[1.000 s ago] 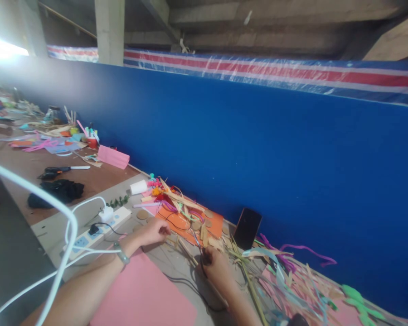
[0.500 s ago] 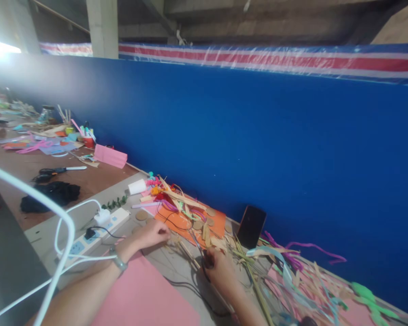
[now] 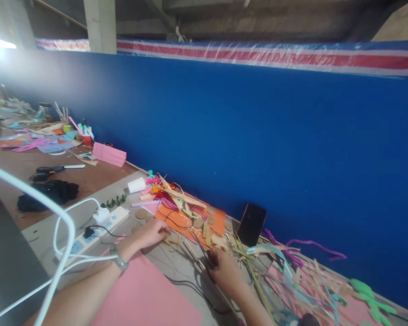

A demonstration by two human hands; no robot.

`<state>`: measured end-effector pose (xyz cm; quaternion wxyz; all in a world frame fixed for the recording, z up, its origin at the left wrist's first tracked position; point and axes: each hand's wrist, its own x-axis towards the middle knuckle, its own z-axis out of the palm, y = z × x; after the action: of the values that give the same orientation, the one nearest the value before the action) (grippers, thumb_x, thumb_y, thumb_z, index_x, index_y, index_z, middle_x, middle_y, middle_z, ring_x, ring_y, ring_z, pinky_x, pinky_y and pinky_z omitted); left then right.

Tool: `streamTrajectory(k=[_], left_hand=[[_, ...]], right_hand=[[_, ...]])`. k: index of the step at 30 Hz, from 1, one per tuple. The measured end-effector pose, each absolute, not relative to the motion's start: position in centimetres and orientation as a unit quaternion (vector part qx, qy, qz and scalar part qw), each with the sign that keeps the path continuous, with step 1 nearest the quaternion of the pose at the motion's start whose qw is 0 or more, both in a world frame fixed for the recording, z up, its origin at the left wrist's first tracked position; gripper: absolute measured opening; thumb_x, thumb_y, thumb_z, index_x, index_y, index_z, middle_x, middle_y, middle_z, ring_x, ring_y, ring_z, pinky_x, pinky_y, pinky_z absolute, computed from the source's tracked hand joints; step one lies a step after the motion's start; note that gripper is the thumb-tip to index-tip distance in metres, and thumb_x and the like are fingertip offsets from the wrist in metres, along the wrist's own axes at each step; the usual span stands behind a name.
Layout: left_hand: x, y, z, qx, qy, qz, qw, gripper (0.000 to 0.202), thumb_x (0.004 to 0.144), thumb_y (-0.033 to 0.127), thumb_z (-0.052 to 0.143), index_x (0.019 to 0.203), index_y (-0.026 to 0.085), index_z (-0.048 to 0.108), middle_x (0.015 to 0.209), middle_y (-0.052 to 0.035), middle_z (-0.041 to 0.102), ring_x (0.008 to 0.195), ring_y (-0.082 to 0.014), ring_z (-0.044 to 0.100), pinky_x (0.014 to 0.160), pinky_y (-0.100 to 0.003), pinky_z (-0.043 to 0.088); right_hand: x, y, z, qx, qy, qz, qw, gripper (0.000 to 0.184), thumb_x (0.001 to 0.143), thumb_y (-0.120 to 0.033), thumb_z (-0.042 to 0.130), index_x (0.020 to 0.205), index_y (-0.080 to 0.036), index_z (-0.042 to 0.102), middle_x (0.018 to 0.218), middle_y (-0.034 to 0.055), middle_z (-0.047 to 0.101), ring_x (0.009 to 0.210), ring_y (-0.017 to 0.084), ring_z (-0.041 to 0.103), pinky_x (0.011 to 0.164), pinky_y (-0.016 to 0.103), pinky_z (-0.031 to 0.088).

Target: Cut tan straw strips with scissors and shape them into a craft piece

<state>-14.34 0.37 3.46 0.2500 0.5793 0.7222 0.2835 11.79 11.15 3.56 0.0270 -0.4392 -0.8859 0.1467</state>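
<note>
My left hand (image 3: 156,232) is over the grey table near the front edge of an orange paper sheet (image 3: 218,222). Its fingers are pinched together, and whatever may be between them is too small to make out. To its right, my right hand (image 3: 224,270) is closed around the dark handles of scissors (image 3: 200,244), whose thin blades point up and away to the left. Pale straw pieces (image 3: 172,242) lie between the hands. Beneath my left forearm spreads a pink paper sheet (image 3: 146,294).
A white power strip (image 3: 114,222) with plugs and a thick white cable (image 3: 51,199) lies left. A dark phone (image 3: 252,225) leans on the blue partition (image 3: 258,136). Coloured strips (image 3: 313,290) are heaped at right. A black cord (image 3: 193,290) crosses the table.
My right hand has shifted slightly right with the scissors. My left hand stays pinched in nearly the same place. The view has tilted slightly.
</note>
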Motion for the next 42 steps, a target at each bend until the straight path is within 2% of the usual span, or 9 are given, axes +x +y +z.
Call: streamTrajectory(k=[5,11,19,24,28,32,42], left_hand=[[-15.7,0.7,1.7,0.581,0.722,0.293,0.235,0.026,0.074,0.02,0.054,0.093,0.022,0.073,0.097,-0.0019,0.074,0.09,-0.0181,0.065,0.078,-0.024,0.046],[-16.5,1.0,1.0,0.568,0.722,0.306,0.25,0.026,0.074,0.028,0.058,0.095,0.022,0.073,0.091,-0.0025,0.075,0.086,-0.0198,0.066,0.078,-0.026,0.047],[-16.4,1.2,0.8,0.566,0.725,0.312,0.237,0.023,0.076,0.027,0.057,0.093,0.021,0.071,0.091,-0.0027,0.074,0.084,-0.0185,0.067,0.078,-0.026,0.047],[-16.2,0.9,1.4,0.58,0.71,0.32,0.239,0.025,0.075,0.018,0.053,0.094,0.021,0.07,0.093,-0.0014,0.074,0.085,-0.0166,0.067,0.077,-0.023,0.047],[-16.0,0.8,2.0,0.582,0.704,0.328,0.241,0.036,0.071,0.007,0.046,0.094,0.02,0.071,0.09,-0.0009,0.075,0.085,-0.0161,0.067,0.079,-0.024,0.047],[-16.0,0.5,2.3,0.581,0.711,0.32,0.235,0.041,0.068,0.003,0.045,0.094,0.02,0.071,0.093,-0.0014,0.075,0.089,-0.0165,0.066,0.083,-0.025,0.047],[-15.1,0.1,3.1,0.581,0.726,0.301,0.213,0.028,0.077,0.014,0.051,0.093,0.022,0.072,0.097,-0.0035,0.073,0.092,-0.0189,0.065,0.083,-0.026,0.045]], right_hand=[[11.9,11.6,3.1,-0.421,-0.899,0.118,0.004,0.01,0.065,-0.011,0.059,0.068,-0.02,0.057,0.065,0.0011,0.061,0.062,0.014,0.048,0.054,0.024,0.02],[12.0,11.5,3.4,-0.398,-0.911,0.11,-0.002,0.011,0.063,-0.009,0.057,0.065,-0.019,0.055,0.065,0.0017,0.061,0.065,0.015,0.048,0.055,0.024,0.02],[12.2,11.5,3.8,-0.405,-0.907,0.109,-0.048,0.01,0.065,-0.01,0.058,0.067,-0.019,0.055,0.067,0.0017,0.062,0.064,0.015,0.05,0.054,0.025,0.019],[12.2,11.5,4.0,-0.418,-0.903,0.095,-0.042,0.012,0.065,-0.009,0.058,0.068,-0.02,0.057,0.07,0.0025,0.062,0.067,0.016,0.051,0.055,0.026,0.018],[12.1,11.4,4.5,-0.414,-0.905,0.093,-0.035,0.012,0.065,-0.007,0.056,0.066,-0.02,0.055,0.067,0.0021,0.06,0.065,0.016,0.049,0.055,0.026,0.018],[12.1,11.2,4.8,-0.411,-0.906,0.094,-0.03,0.014,0.065,-0.007,0.056,0.065,-0.02,0.053,0.064,0.0009,0.058,0.061,0.015,0.047,0.055,0.026,0.018],[12.3,11.7,3.9,-0.405,-0.91,0.091,-0.027,0.013,0.066,-0.007,0.055,0.065,-0.02,0.052,0.064,0.0005,0.057,0.06,0.014,0.046,0.055,0.026,0.018]])
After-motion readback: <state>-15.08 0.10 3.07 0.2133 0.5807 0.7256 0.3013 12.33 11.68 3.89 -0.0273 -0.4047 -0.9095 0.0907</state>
